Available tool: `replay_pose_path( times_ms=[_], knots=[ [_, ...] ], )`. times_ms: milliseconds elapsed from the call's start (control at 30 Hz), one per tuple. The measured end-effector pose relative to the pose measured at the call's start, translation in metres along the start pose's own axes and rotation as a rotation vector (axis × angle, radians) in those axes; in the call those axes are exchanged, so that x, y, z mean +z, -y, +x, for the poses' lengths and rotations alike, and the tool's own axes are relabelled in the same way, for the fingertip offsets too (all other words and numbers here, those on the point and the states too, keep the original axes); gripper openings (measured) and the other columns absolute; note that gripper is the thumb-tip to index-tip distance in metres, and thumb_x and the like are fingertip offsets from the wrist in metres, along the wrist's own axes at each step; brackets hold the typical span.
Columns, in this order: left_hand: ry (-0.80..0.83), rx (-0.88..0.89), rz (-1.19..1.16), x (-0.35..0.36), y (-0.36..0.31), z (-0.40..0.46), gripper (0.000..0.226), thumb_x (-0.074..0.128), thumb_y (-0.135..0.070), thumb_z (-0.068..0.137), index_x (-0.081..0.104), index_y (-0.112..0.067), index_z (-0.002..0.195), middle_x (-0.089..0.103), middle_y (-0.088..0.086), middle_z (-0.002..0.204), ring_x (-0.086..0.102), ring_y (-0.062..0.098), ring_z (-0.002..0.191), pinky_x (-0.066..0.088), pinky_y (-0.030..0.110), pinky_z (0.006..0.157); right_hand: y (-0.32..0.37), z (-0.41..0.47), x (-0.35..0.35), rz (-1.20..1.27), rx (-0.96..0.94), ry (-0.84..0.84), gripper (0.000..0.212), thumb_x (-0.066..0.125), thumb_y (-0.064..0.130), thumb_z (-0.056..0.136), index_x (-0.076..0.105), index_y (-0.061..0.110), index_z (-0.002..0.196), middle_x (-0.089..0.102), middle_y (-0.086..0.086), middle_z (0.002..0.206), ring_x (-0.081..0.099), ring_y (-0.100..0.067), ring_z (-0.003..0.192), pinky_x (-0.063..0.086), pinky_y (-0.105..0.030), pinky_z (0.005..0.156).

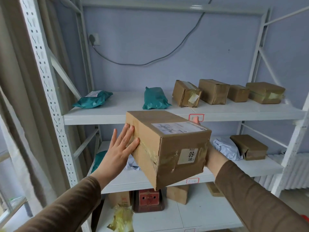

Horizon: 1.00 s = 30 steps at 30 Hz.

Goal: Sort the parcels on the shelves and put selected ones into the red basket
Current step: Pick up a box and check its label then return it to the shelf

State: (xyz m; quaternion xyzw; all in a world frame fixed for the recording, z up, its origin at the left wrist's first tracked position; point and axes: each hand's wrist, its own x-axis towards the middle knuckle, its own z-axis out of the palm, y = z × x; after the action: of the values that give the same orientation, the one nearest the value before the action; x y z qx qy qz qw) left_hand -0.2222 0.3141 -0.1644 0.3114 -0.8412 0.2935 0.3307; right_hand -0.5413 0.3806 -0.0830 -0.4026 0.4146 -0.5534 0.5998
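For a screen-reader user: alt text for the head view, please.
Two hands hold a taped cardboard box before white shelves, left hand flat on its side, right hand mostly hidden behind. Teal bags and brown parcels line the shelf above.

Parcel storage room, of the kind used at a courier pickup point. Indicated by: white slotted-steel shelving (50, 91); taped cardboard boxes (214, 91) ranged along the right half of the upper shelf (103, 117); teal mailer bags (155, 98) toward its left; red-framed location tags (196, 117) on the shelf front edges; printed shipping label (178, 127) on a carton (167, 148).
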Motion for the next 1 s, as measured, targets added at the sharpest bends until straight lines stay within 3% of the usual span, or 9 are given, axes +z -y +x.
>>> replay_pose_path(
  times_ms=[67, 200, 300, 400, 467, 633, 700, 867, 1000],
  knots=[
    [0.08, -0.013, -0.009, 0.0, 0.003, -0.001, 0.123, 0.077, 0.01, 0.082, -0.004, -0.031, 0.166, -0.002, 0.014, 0.175, 0.011, 0.042, 0.159, 0.021, 0.069, 0.123, 0.004, 0.006, 0.002, 0.024, 0.014, 0.083, 0.068, 0.04, 0.065, 0.098, 0.083, 0.015, 0.084, 0.08, -0.012, 0.083, 0.077, -0.025, 0.065, 0.062, -0.036, 0.063],
    [0.146, -0.279, -0.487, -0.017, -0.028, 0.003, 0.089, 0.051, 0.008, 0.101, 0.009, -0.034, 0.167, 0.008, -0.01, 0.175, 0.02, 0.012, 0.159, 0.027, 0.045, 0.128, 0.004, 0.016, 0.003, 0.111, -0.121, 0.124, 0.048, 0.063, 0.06, 0.077, 0.079, 0.017, 0.092, 0.079, -0.013, 0.102, 0.077, -0.028, 0.086, 0.053, -0.042, 0.088],
    [0.136, -0.66, -1.2, -0.043, -0.066, 0.023, 0.05, 0.035, -0.031, 0.115, 0.026, -0.042, 0.163, 0.04, -0.02, 0.163, 0.039, 0.006, 0.15, 0.038, 0.043, 0.121, 0.001, 0.021, 0.012, 0.086, -0.192, 0.152, 0.043, 0.048, 0.05, 0.093, 0.075, 0.019, 0.106, 0.08, -0.009, 0.102, 0.078, -0.024, 0.09, 0.056, -0.038, 0.084],
    [0.241, -0.852, -1.575, -0.06, -0.077, 0.04, 0.079, 0.014, -0.085, 0.091, 0.031, -0.049, 0.159, 0.055, -0.015, 0.154, 0.055, 0.017, 0.139, 0.05, 0.046, 0.103, 0.006, 0.026, 0.022, 0.04, -0.315, 0.095, 0.077, 0.076, 0.051, 0.072, 0.054, 0.019, 0.139, 0.071, -0.014, 0.126, 0.07, -0.03, 0.116, 0.057, -0.046, 0.096],
    [0.277, -0.895, -1.645, -0.067, -0.075, 0.049, 0.093, 0.019, -0.093, 0.077, 0.039, -0.047, 0.155, 0.059, -0.012, 0.15, 0.056, 0.02, 0.139, 0.049, 0.051, 0.107, 0.005, 0.029, 0.026, 0.026, -0.252, 0.081, 0.12, 0.09, 0.061, 0.051, 0.043, 0.013, 0.15, 0.059, -0.024, 0.143, 0.059, -0.041, 0.131, 0.046, -0.057, 0.111],
    [0.15, -0.957, -1.629, -0.07, -0.061, 0.064, 0.072, 0.041, -0.073, 0.091, 0.045, -0.038, 0.154, 0.064, -0.005, 0.146, 0.063, 0.02, 0.132, 0.055, 0.039, 0.095, 0.01, 0.037, 0.037, -0.002, -0.196, 0.051, 0.055, 0.043, 0.058, 0.101, 0.068, 0.014, 0.122, 0.079, -0.011, 0.11, 0.074, -0.028, 0.103, 0.056, -0.039, 0.087],
    [0.015, -1.052, -1.66, -0.071, -0.055, 0.07, 0.062, 0.041, -0.063, 0.098, 0.051, -0.031, 0.15, 0.069, 0.0, 0.139, 0.069, 0.021, 0.123, 0.057, 0.041, 0.091, 0.012, 0.045, 0.046, -0.068, -0.198, 0.048, 0.054, 0.036, 0.061, 0.103, 0.073, 0.024, 0.113, 0.082, -0.002, 0.103, 0.078, -0.018, 0.093, 0.056, -0.036, 0.082],
    [-0.248, -1.284, -1.759, -0.076, -0.015, 0.094, 0.045, 0.041, -0.053, 0.101, 0.071, -0.029, 0.124, 0.078, 0.004, 0.122, 0.071, 0.027, 0.11, 0.05, 0.056, 0.104, 0.014, 0.067, 0.083, -0.209, -0.294, 0.007, 0.056, 0.035, 0.075, 0.095, 0.064, 0.042, 0.13, 0.072, 0.016, 0.122, 0.061, -0.001, 0.114, 0.046, -0.031, 0.097],
    [-0.327, -1.365, -1.705, -0.073, 0.032, 0.118, 0.044, 0.051, -0.058, 0.095, 0.076, -0.028, 0.114, 0.078, 0.008, 0.122, 0.072, 0.031, 0.11, 0.052, 0.057, 0.102, 0.012, 0.096, 0.117, -0.232, -0.317, 0.076, 0.087, 0.043, 0.093, 0.074, 0.051, 0.046, 0.146, 0.054, 0.015, 0.152, 0.048, -0.005, 0.138, 0.031, -0.04, 0.121]
  ],
)
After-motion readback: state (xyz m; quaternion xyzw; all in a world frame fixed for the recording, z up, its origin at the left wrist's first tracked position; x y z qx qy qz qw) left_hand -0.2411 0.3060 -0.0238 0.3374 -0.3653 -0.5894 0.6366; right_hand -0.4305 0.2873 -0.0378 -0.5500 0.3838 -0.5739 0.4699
